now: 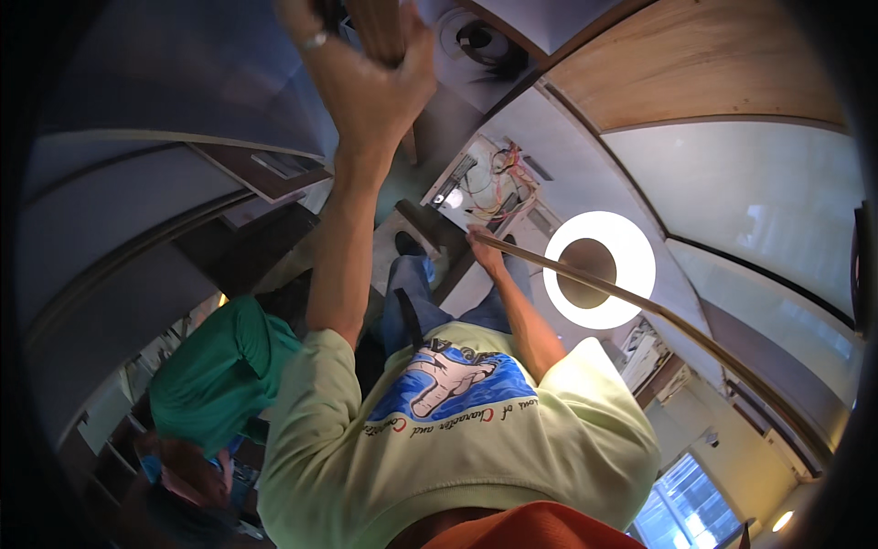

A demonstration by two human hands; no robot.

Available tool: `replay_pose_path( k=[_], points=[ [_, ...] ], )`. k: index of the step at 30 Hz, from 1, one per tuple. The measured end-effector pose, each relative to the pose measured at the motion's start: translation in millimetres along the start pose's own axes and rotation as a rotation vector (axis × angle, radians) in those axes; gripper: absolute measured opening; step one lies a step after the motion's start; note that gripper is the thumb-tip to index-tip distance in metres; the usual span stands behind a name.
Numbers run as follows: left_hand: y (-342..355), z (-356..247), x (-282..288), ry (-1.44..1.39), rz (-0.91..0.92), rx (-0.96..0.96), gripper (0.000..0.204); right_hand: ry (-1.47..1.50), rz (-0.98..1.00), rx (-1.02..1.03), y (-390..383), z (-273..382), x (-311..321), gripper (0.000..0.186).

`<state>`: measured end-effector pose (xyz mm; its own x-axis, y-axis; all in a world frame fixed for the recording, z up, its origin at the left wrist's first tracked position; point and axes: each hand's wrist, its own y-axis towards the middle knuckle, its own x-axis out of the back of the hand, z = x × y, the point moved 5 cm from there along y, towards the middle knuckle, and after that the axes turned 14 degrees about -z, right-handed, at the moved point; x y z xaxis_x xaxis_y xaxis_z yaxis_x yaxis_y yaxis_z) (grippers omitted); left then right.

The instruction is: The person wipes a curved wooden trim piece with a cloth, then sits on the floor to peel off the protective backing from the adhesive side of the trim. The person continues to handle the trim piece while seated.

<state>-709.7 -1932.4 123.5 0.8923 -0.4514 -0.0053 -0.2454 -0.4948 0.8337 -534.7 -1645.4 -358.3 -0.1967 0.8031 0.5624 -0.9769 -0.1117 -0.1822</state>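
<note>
My left hand [370,87] is raised at the top of the view, its fingers closed around a brown wooden piece [373,27]. The far end of that piece runs out of the frame, and motion blurs the hand a little. Lower down, in front of my legs, my right hand [485,245] grips the end of a long, thin wooden strip [677,320]. From there the strip slants away to the lower right and crosses in front of a round white lamp [631,302].
A person in green clothing [219,375] is bent down at the lower left. Beyond my right hand lies an open panel with loose wires [498,188]. Large pale panels [732,174] line the right side. A window [686,508] shows at the lower right.
</note>
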Motion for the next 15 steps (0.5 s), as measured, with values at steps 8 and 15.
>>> replay_pose_path(
  k=[8, 15],
  points=[
    [-33, 70, 30, -0.284, -0.103, 0.128, 0.032, 0.062, -0.156, 0.037, 108, 66, -102, 0.032],
    [-110, 146, 58, -0.073, 0.058, 0.135, 0.035, 0.136, -0.316, 0.059, 242, -74, -184, 0.033]
  ],
)
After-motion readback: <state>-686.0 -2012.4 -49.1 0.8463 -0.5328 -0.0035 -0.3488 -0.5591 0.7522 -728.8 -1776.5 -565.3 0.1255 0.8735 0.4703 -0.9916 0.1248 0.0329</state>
